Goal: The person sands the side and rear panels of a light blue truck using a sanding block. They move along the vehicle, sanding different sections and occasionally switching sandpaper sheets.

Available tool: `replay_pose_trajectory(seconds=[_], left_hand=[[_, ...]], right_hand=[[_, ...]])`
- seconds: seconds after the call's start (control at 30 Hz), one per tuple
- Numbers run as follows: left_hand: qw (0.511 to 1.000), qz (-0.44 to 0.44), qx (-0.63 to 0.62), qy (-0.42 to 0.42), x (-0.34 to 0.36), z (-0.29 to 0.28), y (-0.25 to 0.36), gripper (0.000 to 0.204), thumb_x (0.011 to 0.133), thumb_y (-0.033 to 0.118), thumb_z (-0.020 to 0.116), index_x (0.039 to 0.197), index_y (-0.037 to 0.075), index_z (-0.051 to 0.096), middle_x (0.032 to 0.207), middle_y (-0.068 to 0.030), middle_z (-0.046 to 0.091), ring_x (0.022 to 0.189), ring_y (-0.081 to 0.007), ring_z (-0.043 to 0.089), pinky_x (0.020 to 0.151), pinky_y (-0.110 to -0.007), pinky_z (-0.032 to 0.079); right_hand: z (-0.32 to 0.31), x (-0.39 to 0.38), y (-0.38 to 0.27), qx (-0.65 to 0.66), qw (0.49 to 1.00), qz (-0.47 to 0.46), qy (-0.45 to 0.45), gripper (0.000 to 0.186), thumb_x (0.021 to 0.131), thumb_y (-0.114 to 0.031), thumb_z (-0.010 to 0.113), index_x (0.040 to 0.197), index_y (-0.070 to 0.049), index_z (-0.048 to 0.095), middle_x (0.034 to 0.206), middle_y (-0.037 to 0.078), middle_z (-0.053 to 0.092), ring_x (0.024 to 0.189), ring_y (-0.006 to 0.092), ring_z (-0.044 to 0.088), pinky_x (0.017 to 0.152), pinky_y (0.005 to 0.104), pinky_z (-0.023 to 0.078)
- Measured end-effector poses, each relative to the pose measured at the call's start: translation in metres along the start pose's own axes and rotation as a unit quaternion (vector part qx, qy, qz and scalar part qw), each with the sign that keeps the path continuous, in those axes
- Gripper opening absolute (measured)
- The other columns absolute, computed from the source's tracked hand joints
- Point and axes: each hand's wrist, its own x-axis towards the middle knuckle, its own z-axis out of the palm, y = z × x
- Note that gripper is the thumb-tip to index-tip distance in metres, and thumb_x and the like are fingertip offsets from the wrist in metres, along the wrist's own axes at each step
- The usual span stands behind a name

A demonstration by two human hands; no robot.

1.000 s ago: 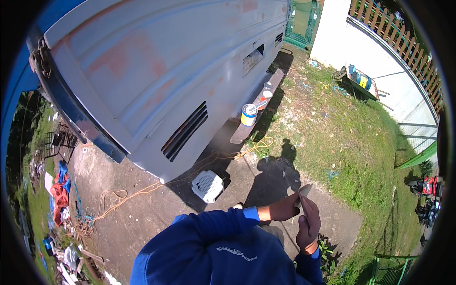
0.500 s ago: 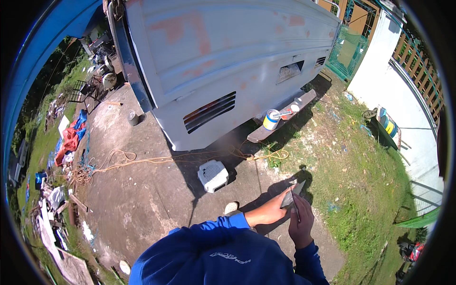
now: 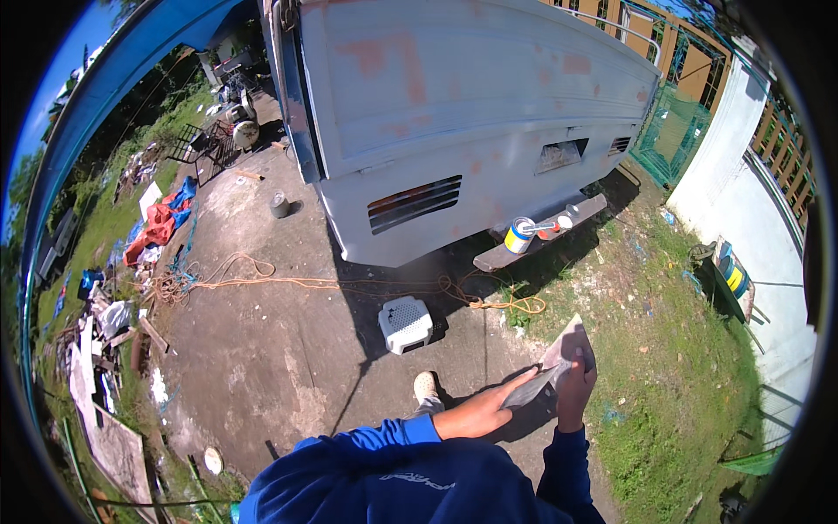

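A creased sheet of sandpaper [image 3: 561, 346], dull grey with a paler brownish side, is held out in front of me between both hands. My right hand [image 3: 573, 390] is closed around its right part, thumb lying on the face. My left hand [image 3: 482, 414] comes from the left with its fingers at the lower left flap, which bends down to a grey point. The left thumb is hard to make out. Beyond the hands stands a large grey-painted vehicle body panel [image 3: 489, 113] with reddish-brown patches and slotted vents.
An open paint can [image 3: 518, 236] and smaller containers sit on a wooden plank [image 3: 502, 256] beside the panel. A white plastic stool [image 3: 406, 325] stands on the concrete. Orange cord [image 3: 314, 283] crosses the ground. Scrap boards [image 3: 118, 454] lie left; a white wall [image 3: 738, 166] rises right.
The sandpaper, bunched between my hands before, is now spread wider and raised higher by my right hand. My hands are farther apart. The view has turned, shifting the surroundings rightward.
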Motion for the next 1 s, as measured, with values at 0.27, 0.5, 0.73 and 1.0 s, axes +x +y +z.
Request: replay_pose_trajectory(seconds=[0.27,0.5,0.73,1.0], left_hand=[[0.953,0.101,0.265,0.105,-0.005,-0.007,0.028,0.037,0.102,0.024,0.057,0.134,0.006,0.062,0.122,-0.0147,0.067,0.113,-0.035,0.062,0.095,-0.043,0.052],[0.966,0.083,0.144,0.196,0.015,-0.016,0.034,0.034,0.103,0.022,0.06,0.128,0.0,0.063,0.117,-0.0132,0.069,0.106,-0.0255,0.067,0.091,-0.036,0.052],[0.934,-0.022,-0.333,0.127,0.023,0.032,0.026,0.035,0.106,0.029,0.059,0.126,0.0,0.064,0.108,-0.0008,0.069,0.098,-0.0091,0.06,0.088,-0.025,0.048],[0.99,-0.037,-0.132,-0.016,0.032,0.011,0.026,0.026,0.101,0.022,0.067,0.095,-0.003,0.067,0.08,0.003,0.059,0.079,-0.0058,0.05,0.07,-0.027,0.044]], right_hand=[[-0.021,0.023,-0.033,0.095,0.995,0.021,0.037,0.05,0.102,-0.011,0.06,0.146,0.003,0.041,0.122,0.009,0.063,0.108,0.0138,0.061,0.094,0.03,0.05],[-0.026,-0.045,-0.016,0.006,0.984,-0.002,-0.181,0.058,0.098,-0.007,0.059,0.15,0.002,0.035,0.129,0.014,0.058,0.121,0.0192,0.057,0.106,0.0338,0.045],[-0.046,-0.046,-0.037,0.347,0.915,0.202,-0.047,0.028,0.101,-0.017,0.062,0.124,-0.002,0.059,0.115,0.008,0.066,0.102,0.0213,0.066,0.091,0.0374,0.055],[-0.105,-0.048,-0.096,-0.04,0.975,0.142,-0.166,0.024,0.094,-0.011,0.068,0.114,0.001,0.07,0.102,0.005,0.072,0.092,0.0123,0.066,0.083,0.0284,0.053]])
